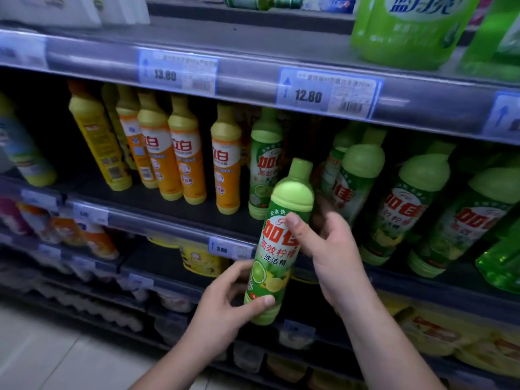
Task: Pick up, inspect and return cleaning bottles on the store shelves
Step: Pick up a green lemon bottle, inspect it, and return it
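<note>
I hold a green dish-soap bottle [277, 240] with a light green cap and a lime picture, upright and slightly tilted, in front of the middle shelf [157, 220]. My left hand [225, 299] grips its base, thumb across the front. My right hand [326, 243] wraps its upper body from the right, thumb on the red label lettering. Matching green bottles [354, 181] stand on the shelf behind and to the right, and one stands just left of the held bottle's cap.
Several orange and yellow bottles [183, 159] stand on the same shelf to the left. A large green jug [408, 26] sits on the upper shelf. Price tags [326, 92] line the shelf edges. Lower shelves hold yellow packs [450, 342] and small containers. Pale floor lies bottom left.
</note>
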`<state>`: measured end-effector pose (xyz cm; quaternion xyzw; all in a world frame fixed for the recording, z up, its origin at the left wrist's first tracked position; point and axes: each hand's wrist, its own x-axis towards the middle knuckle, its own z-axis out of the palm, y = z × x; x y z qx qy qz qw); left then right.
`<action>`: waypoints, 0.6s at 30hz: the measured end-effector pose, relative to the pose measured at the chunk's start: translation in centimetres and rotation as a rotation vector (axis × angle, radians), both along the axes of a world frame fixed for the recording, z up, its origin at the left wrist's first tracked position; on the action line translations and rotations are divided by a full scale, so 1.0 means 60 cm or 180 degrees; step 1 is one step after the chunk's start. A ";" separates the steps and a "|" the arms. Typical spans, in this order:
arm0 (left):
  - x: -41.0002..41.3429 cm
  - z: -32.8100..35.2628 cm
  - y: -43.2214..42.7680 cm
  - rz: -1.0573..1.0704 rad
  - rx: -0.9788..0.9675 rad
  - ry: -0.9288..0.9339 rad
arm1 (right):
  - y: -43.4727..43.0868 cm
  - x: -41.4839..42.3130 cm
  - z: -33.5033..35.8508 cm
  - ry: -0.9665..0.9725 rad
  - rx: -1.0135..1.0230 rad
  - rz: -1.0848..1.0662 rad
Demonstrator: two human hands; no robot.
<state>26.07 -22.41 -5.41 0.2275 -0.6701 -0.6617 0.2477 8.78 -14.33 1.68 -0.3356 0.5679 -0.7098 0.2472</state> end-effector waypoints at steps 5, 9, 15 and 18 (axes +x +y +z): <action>0.037 -0.006 -0.016 -0.0241 0.1283 0.0121 | -0.018 0.032 0.011 -0.0349 -0.0105 0.0084; 0.071 -0.005 -0.038 -0.0908 0.1726 0.0254 | -0.025 0.068 0.008 -0.0721 -0.0120 0.0027; 0.124 -0.027 -0.059 -0.0357 0.0688 0.0287 | -0.042 0.151 -0.007 -0.0955 -0.0067 -0.0092; 0.160 -0.040 -0.066 -0.0027 -0.0061 0.0393 | -0.053 0.190 -0.015 -0.0847 -0.0181 -0.0429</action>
